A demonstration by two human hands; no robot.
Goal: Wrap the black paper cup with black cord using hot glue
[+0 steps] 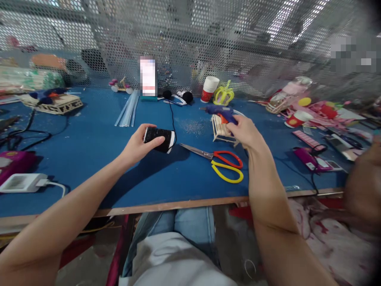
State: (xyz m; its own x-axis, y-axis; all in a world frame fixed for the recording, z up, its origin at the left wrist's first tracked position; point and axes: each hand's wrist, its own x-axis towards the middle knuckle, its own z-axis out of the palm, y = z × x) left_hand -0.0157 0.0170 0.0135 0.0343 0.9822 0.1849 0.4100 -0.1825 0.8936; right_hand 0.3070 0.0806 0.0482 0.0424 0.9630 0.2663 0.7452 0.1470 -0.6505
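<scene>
My left hand (139, 143) is wrapped round a cup-shaped piece covered in black yarn (153, 135), white at both ends and tipped on its side above the table. From it a black strand runs up toward a small black ball (167, 94). My right hand (246, 132) grips a blue glue gun (219, 110) with an orange trigger, its nozzle pointing left. The gun is over a small rack of wooden sticks (222, 131). Between my arms lie scissors (205, 153) with one red and one yellow handle.
Several clear glue sticks (128, 109) lie left of a phone (148, 76). Stacked paper cups (209, 88) and a yellow-green openwork piece (224, 95) stand at the back. Another glue gun (47, 96) rests on a wooden stand at left. Another person's arm (364, 178) is at right.
</scene>
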